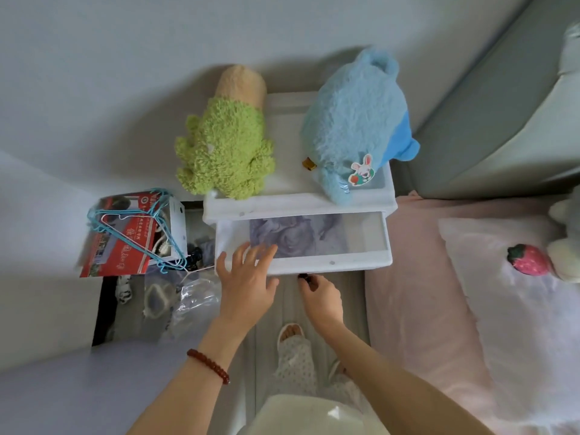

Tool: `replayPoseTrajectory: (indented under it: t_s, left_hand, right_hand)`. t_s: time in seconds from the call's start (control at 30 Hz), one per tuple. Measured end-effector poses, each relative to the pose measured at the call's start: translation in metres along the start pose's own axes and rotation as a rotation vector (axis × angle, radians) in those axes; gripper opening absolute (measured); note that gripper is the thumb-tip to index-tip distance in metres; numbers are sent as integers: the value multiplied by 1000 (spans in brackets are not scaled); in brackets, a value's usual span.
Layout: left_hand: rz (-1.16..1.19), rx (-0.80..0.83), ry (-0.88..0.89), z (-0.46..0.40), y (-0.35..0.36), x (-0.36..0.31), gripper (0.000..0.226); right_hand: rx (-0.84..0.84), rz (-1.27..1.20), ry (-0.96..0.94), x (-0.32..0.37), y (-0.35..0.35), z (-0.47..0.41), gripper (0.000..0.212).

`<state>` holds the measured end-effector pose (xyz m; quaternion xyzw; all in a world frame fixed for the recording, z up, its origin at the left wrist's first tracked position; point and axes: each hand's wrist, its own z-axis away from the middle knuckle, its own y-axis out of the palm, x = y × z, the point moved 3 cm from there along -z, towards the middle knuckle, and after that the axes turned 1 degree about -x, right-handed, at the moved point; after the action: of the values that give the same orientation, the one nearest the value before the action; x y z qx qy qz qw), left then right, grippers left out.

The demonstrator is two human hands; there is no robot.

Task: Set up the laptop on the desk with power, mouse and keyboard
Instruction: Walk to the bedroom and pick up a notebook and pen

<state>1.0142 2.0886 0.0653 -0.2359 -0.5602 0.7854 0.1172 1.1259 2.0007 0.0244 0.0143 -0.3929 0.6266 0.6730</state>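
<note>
Hands are both extended toward a white plastic drawer unit (298,205) directly ahead. Left hand (246,282), fingers spread and grasping nothing, rests over the front left corner of the pulled-out top drawer (329,262), fingertips over its rim. A red bead bracelet (208,365) sits on the left wrist. Right hand (320,298) is just below the drawer's front edge, fingers curled and pinched on a small dark item (303,276); whether that is a drawer knob or a loose object cannot be told. Inside the drawer lies greyish patterned material (295,235); its nature is not clear. Laptop, mouse, keyboard and power lead are not identifiable anywhere in view, and no desk is seen. On top of the drawer unit stand two soft toys: a green and beige one (224,152) at left and a blue one (354,127) at right, the blue one overhanging the front edge above the open drawer. Left of the unit, a white box (175,227) carries red printed paper (122,249) and a bundle of blue wire hangers (147,227); below these lie clear plastic wrap (194,299) and dark clutter on the floor. Right of the unit is a bed with a pink sheet (417,293), a white pillow (502,309) and a strawberry toy (528,259) on it. One slippered foot (290,332) shows below the hands.
</note>
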Motion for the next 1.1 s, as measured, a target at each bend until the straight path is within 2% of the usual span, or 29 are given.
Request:
replayPoseTrajectory:
  t_s: [0.07, 0.1, 0.17, 0.2, 0.27, 0.33, 0.4, 0.57, 0.63, 0.77, 0.83, 0.9, 1.0, 1.1]
  left_hand:
    - [-6, 62, 20, 1, 10, 4, 45]
    - [21, 56, 33, 1, 12, 6, 40]
    - [88, 4, 65, -2, 12, 5, 30]
    - [105, -8, 74, -2, 13, 4, 28]
    - [105, 3, 70, 1, 15, 2, 27]
    - [94, 11, 59, 10, 17, 1, 29]
    - [91, 18, 50, 22, 21, -1, 29]
    - [106, 82, 20, 57, 30, -3, 30]
    - [94, 74, 28, 62, 30, -3, 32]
    - [149, 182, -26, 52, 33, 2, 33]
    - [260, 187, -55, 44, 33, 5, 37]
    - [323, 107, -84, 33, 27, 4, 36]
    - [283, 18, -137, 7, 27, 5, 36]
    - [211, 24, -143, -18, 37, 7, 39]
  right_hand:
    - [-37, 165, -109, -6, -18, 14, 20]
    - [-140, 229, -226, -5, -30, 20, 16]
    - [-397, 350, -581, 0, -55, 29, 8]
    - [-481, 449, -721, 3, -63, 30, 17]
    - [-415, 717, -822, 6, -71, 23, 42]
    - [-226, 893, -778, 7, -73, 13, 53]
    - [-130, 928, -736, 5, -72, 11, 49]
    - [-151, 892, -878, -24, -68, 28, 43]
    - [-117, 857, -871, -32, -67, 33, 42]
    - [-23, 794, -802, -26, -67, 23, 28]
    - [15, 750, -728, -20, -66, 11, 33]
    - [-25, 764, -703, -13, -66, -5, 37]
    - [-77, 794, -660, 3, -61, -38, 41]
    - [-82, 821, -568, 16, -54, -73, 65]
